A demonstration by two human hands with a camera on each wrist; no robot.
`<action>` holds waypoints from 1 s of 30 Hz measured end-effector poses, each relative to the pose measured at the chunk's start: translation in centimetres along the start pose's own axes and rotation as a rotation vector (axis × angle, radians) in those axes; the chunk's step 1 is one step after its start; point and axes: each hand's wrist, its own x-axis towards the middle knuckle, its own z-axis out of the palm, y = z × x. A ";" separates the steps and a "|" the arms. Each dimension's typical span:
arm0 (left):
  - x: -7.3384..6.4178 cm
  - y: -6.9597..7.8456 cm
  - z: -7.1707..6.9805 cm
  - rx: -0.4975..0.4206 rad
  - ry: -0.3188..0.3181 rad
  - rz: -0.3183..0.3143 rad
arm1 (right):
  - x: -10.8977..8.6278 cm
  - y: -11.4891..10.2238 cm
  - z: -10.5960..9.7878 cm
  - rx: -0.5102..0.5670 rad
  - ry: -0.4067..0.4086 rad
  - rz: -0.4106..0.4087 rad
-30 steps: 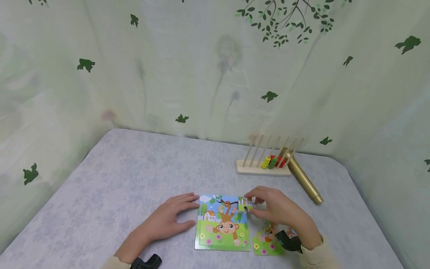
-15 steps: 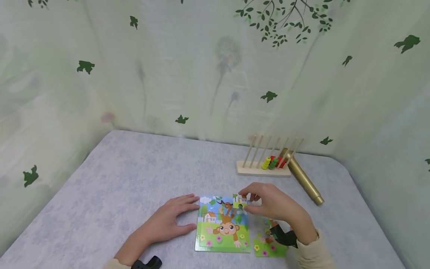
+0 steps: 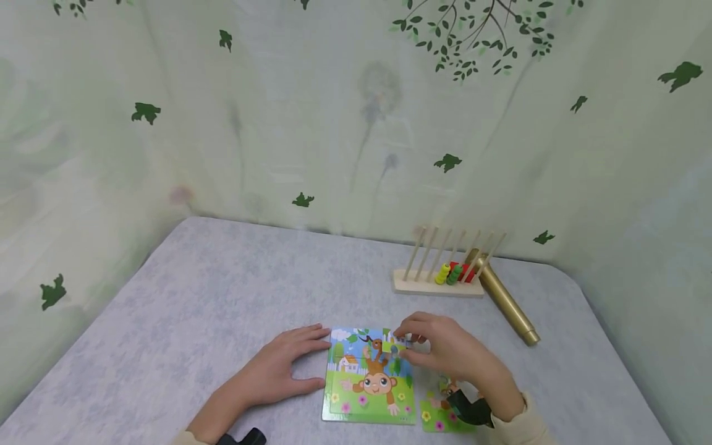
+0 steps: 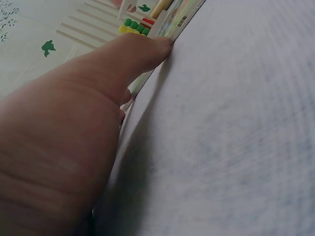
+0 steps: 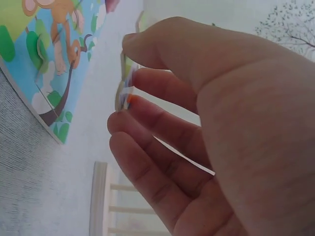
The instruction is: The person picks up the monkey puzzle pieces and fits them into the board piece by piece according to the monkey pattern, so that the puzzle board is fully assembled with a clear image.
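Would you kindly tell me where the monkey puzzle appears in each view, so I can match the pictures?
Head: the puzzle lies low, near the middle.
Left wrist: near the top middle, seen nearly edge-on.
Right wrist: upper-left corner, partly cut off.
Shared landmark: the peg rack, right of centre, top and bottom respectively.
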 end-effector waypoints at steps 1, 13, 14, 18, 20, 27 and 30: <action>0.0 0.0 0.0 -0.002 -0.002 0.000 | 0.0 0.0 0.1 0.000 0.008 -0.004; 0.0 0.1 0.2 0.003 0.003 0.010 | 0.5 -0.3 2.0 0.019 0.070 -0.079; 0.0 0.2 0.2 0.007 0.004 0.012 | 0.5 -0.4 2.1 0.015 0.078 -0.084; 0.0 0.3 0.1 0.011 0.013 0.021 | 0.9 -0.7 2.4 -0.006 0.109 -0.103; 0.1 0.3 0.0 0.012 0.018 0.024 | 1.1 -0.9 2.6 -0.012 0.122 -0.104; -0.1 0.0 -0.1 0.028 0.024 0.024 | 1.5 -1.6 3.0 0.018 0.114 -0.064; -0.1 0.0 0.0 0.028 0.030 0.027 | 1.6 -1.8 3.2 0.026 0.118 -0.062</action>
